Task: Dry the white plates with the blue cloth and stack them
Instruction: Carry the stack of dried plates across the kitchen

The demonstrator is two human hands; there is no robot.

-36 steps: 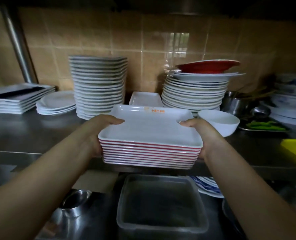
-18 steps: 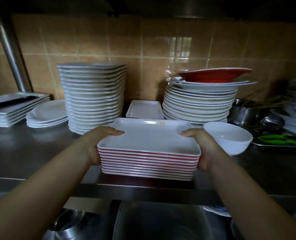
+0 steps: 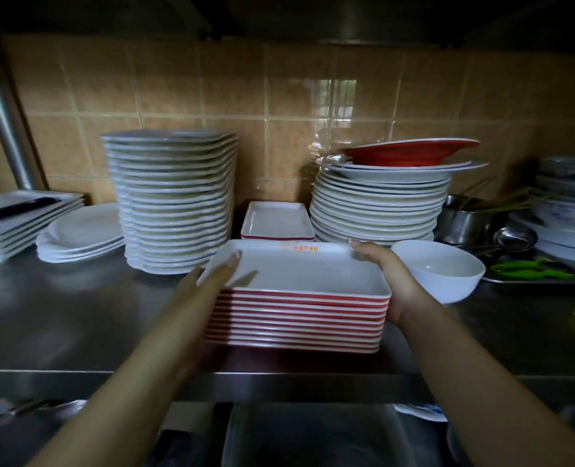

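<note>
Glossy tan tiles [image 3: 178, 79] were seen behind a brushed steel shelf [image 3: 77, 315], on which a stack of rectangular white plates [image 3: 299, 311] with red undersides was set near the front edge. The left hand [image 3: 208, 281] was laid flat against the stack's left side, fingers straight and blurred. The right hand [image 3: 390, 281] was curled round the right side. A smooth round white bowl [image 3: 441, 267] was placed just beside it.

Dim kitchen; a window glints off the tiles [image 3: 338, 99] at twelve o'clock. The left hand [image 3: 208, 281] smears with motion. Corners darken, edges bow, and the worktop [image 3: 60, 315] shines dully.
</note>
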